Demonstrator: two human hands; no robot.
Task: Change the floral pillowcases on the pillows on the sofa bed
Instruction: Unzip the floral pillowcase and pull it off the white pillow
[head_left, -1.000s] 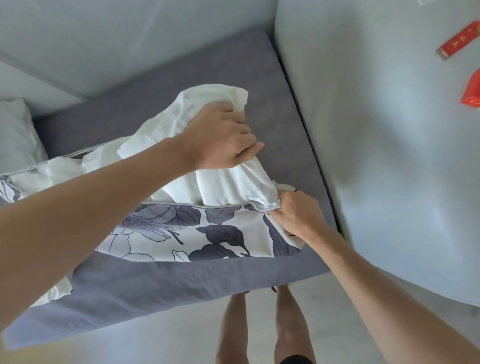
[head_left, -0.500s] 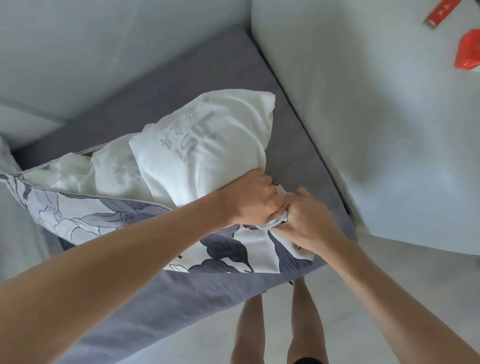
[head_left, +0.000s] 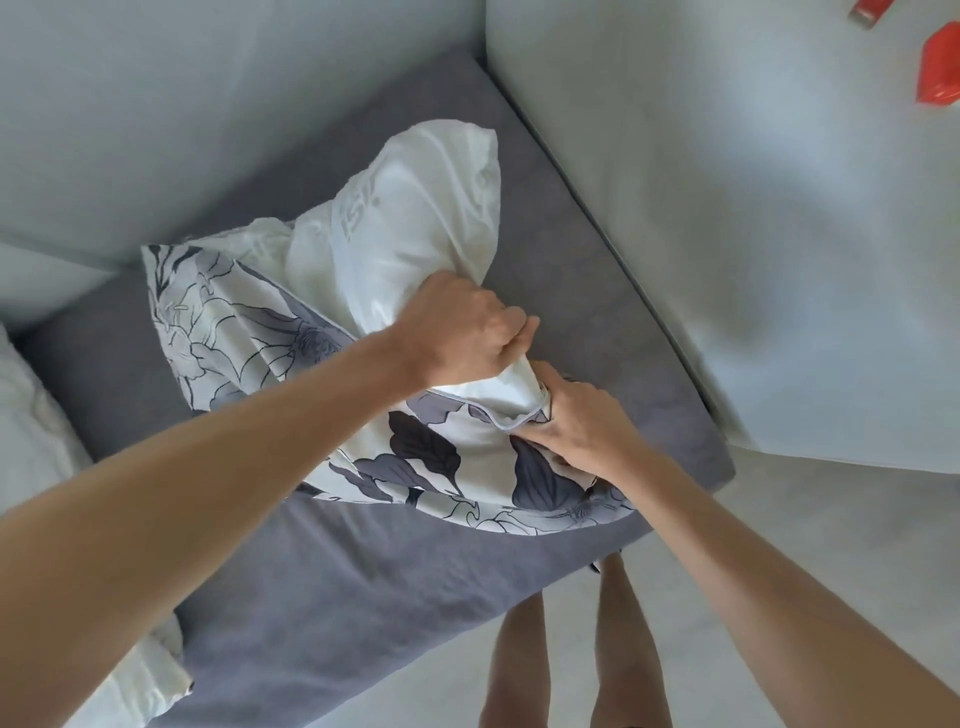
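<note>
Lying at far left, a white pillow (head_left: 31, 441) rests on the grey sofa bed (head_left: 363, 597). Mid-frame, floral pillowcase (head_left: 249, 332) half-covers a white pillow insert (head_left: 415, 218), which sticks out of its open zipper edge, both on the sofa bed. Left hand (head_left: 462, 332) fists the insert's corner; right hand (head_left: 576, 431), just beside it, pinches the pillowcase's zipper edge; red box (head_left: 940, 73) upper right.

Left hand (head_left: 462, 332) fisted; right hand (head_left: 582, 426) pinching; arms outstretched.
</note>
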